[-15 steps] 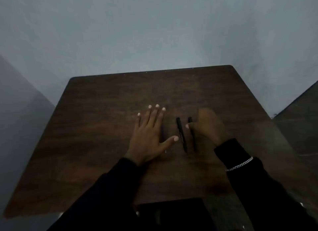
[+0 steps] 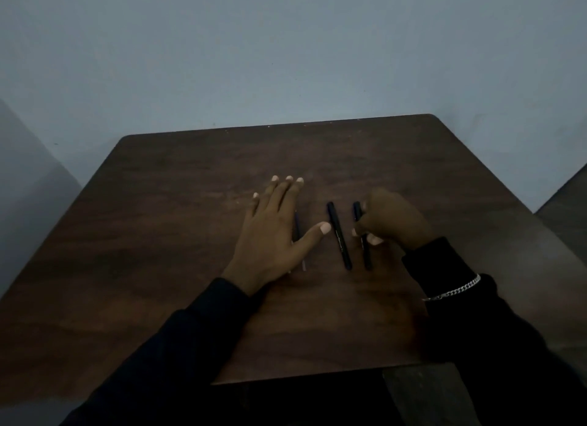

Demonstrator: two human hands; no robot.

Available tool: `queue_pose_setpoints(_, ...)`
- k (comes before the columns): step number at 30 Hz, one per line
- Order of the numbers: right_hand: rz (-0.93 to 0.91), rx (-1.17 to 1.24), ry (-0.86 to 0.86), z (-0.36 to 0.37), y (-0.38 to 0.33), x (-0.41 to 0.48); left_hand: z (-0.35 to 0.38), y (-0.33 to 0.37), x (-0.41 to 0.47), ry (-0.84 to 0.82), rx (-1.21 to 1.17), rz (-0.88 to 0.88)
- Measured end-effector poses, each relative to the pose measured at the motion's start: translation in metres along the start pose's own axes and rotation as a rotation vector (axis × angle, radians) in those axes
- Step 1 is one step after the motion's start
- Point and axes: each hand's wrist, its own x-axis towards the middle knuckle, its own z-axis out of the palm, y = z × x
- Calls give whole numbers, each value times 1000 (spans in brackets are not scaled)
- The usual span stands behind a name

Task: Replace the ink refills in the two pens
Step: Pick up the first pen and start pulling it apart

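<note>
Surface (image 2: 178, 235): dark brown wood grain, dimly lit, set against a pale blue-grey wall (image 2: 286, 60); both forearms reach onto it from the near edge.

Middle pen (image 2: 339, 236): black, lying flat on the surface roughly at its centre, its far end leaning slightly left; nothing grips it. All other places here are told from this pen.

Right pen (image 2: 363, 236): black, just to the right of the middle pen and nearly parallel to it, a narrow strip of wood between them; it lies on the surface or close to it, which of the two cannot be told.

Right hand (image 2: 392, 224): right of the middle pen, curled over the right pen; its fingers (image 2: 376, 240) and thumb pinch that pen about midway along.

Left hand (image 2: 273, 235): left of the middle pen, palm down and flat on the surface, fingers released and spread, holding nothing; the thumb tip stops just short of the middle pen.

Thin refills (image 2: 298, 231): slim pale rods left of the middle pen, mostly hidden under the left hand; how many cannot be told.

Sleeves (image 2: 197, 336): dark, on both arms.

Bracelet (image 2: 457, 288): silver chain over the right cuff, nearer than the middle pen and to its right.
</note>
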Motion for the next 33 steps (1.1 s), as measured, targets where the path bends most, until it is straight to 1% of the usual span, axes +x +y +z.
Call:
queue_pose_setpoints(4,-45,27,39,3,10,2,5,-2,-5,38,-51,10)
queue_pose_setpoints(8,-103,135,120,-4,14,-6,2,-1,-6,138,-77,35)
queue_pose_setpoints(13,-345,334,198,-21,0,-27,-2,-4,-4,199,-170,31)
queue_pose_setpoints(17,-514,614,90,-18,-22,-33,-6,-1,-3,263,-320,23)
queue_pose_setpoints(20,-628,734,-5,-5,-43,-35,-9,-5,-1,293,-425,-13)
queue_pose_setpoints(22,-662,733,-36,6,-52,-33,-10,-7,0,295,-436,-14)
queue_pose_setpoints(25,-695,713,-48,22,-54,-27,-5,-14,2,294,-389,29)
queue_pose_setpoints(29,-714,773,-74,33,-49,-19,-2,-17,4,321,-380,88)
queue_pose_setpoints(33,-744,771,-30,35,-48,-18,1,-17,3,320,-347,100)
